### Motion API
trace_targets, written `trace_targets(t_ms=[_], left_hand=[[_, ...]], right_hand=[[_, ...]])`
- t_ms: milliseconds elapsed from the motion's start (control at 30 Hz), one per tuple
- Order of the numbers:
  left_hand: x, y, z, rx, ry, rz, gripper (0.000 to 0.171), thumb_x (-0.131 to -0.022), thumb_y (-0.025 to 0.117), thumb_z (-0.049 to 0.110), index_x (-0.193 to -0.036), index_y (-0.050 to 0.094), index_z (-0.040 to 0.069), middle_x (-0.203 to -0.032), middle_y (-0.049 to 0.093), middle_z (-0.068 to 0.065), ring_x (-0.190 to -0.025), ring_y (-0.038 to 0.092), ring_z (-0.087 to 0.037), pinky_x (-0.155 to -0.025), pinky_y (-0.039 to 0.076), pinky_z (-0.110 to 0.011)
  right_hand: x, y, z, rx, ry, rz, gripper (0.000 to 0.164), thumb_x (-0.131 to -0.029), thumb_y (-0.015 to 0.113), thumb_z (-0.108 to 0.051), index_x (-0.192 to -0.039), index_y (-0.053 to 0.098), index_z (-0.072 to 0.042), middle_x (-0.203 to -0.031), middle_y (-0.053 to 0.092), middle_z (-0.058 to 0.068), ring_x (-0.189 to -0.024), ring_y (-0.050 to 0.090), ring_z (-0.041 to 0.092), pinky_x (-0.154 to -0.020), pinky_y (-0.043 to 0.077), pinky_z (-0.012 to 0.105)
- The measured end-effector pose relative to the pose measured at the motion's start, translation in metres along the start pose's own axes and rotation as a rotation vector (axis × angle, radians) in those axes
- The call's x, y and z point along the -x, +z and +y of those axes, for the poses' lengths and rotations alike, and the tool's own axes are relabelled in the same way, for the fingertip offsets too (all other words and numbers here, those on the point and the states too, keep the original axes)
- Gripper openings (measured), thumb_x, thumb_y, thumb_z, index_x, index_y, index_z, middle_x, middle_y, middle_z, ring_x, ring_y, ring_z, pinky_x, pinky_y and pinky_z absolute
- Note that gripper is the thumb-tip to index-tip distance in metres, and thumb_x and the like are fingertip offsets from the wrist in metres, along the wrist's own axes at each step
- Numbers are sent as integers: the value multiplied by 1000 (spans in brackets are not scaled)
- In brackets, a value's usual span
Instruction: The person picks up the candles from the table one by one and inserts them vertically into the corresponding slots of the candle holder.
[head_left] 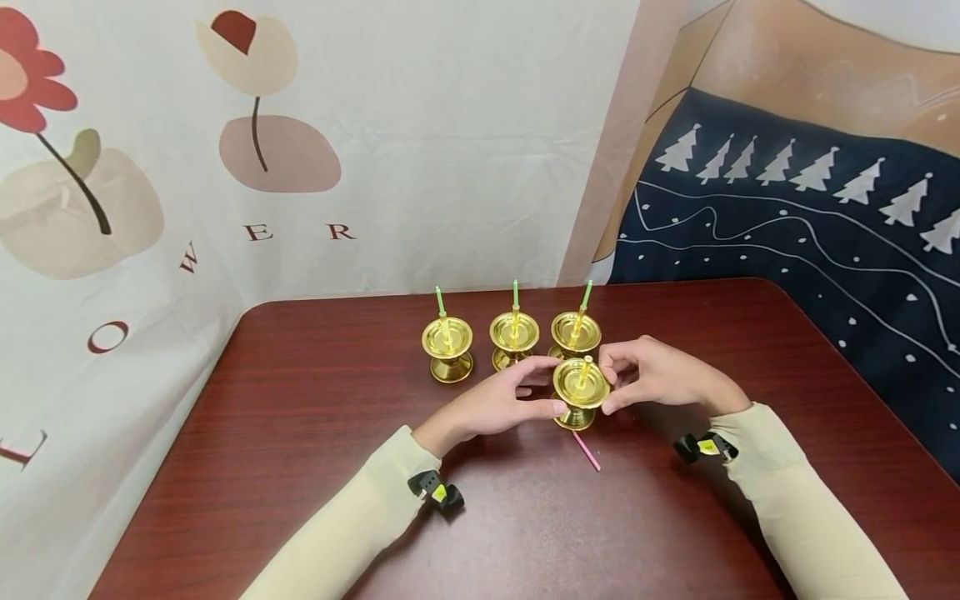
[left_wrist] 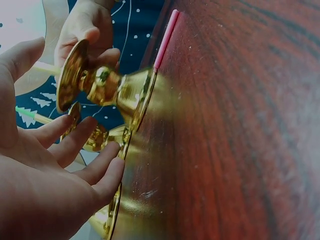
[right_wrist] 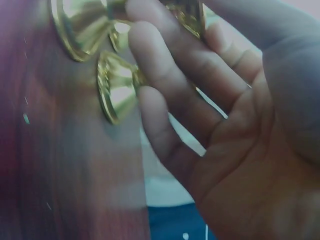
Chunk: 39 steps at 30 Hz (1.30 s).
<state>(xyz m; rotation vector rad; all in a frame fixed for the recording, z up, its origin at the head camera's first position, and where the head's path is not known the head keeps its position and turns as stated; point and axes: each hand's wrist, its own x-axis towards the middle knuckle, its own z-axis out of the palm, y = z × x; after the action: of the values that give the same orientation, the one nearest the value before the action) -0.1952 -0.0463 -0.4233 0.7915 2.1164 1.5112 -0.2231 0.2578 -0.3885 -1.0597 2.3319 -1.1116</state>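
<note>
A gold candle holder stands upright on the table between both hands, a short pale-yellow stem rising from its dish. My left hand curves around its left side, thumb near the rim; the left wrist view shows the fingers spread and apart from the metal. On the other side, my right hand has thumb and fingertips close to the dish rim, its fingers loosely bent in the right wrist view; contact is hard to tell. A thin pink candle lies on the table just in front of the base.
Behind stand more gold holders with green candles: a left one, a middle one and a right one, partly hidden by the front holder. The dark red table ends at a hanging printed cloth.
</note>
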Motion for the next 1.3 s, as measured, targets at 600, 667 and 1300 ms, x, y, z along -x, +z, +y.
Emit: trace_targets(t_ms=[600,667,1300], left_hand=[[1,-2,-4,-44,6,38,79,-97,86,23,-165,46,15,-141,66,-9,-127,62,-16,-114,46,-38],[1,-3,-5,-42,14,38,78,-97,87,22,-164,47,14,-141,66,-8,-127,62,-16,-114,46,-38],[1,-6,-3,-22,16,17,78,-97,87,19,-164,48,13,-142,66,-8,-129,61,-17,-116,44,-38]], right_hand=[[-14,30,-4,80,29,-192,25,-83,99,-26,-90,77,-14,-76,66,-15,-69,61,5,-63,53,25],[-16,35,-4,116,44,-212,29,-79,101,-29,-85,75,-17,-72,62,-17,-67,58,3,-61,49,24],[-17,38,-3,64,-39,-301,30,-81,89,1,-104,80,-16,-77,65,-16,-69,60,3,-61,52,23]])
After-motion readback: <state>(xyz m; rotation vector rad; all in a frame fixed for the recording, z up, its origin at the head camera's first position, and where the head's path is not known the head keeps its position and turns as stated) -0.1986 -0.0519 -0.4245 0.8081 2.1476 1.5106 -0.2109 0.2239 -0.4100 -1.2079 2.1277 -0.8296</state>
